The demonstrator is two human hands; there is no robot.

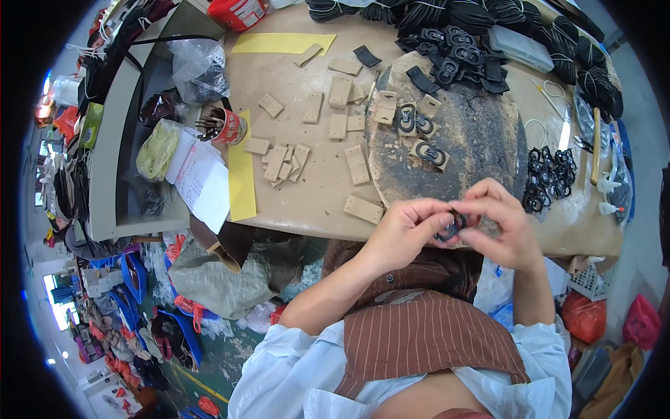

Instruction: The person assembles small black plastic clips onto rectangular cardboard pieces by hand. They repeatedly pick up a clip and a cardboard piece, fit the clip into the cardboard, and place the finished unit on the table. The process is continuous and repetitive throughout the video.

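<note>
In front of my chest, at the near edge of the table, both hands meet around a small black ring-shaped buckle (455, 227). My left hand (408, 234) pinches it between thumb and forefinger. Opposite, the fingers of my right hand (508, 225) close on the same piece and partly cover it. Just beyond is a worn round board (481, 133), bearing tan tabs with black buckles (430, 153) on them. A heap of loose black buckles (549, 174) lies right of the board. Several flat tan rectangular tabs (356, 165) are scattered to its left.
Black tabs with buckles (457, 52) pile up behind the board, near black cord bundles (481, 15) and a clear plastic box (520, 49). At left stand a red tub of tools (229, 128) and papers (199, 174). A wooden-handled tool (596, 146) lies far right.
</note>
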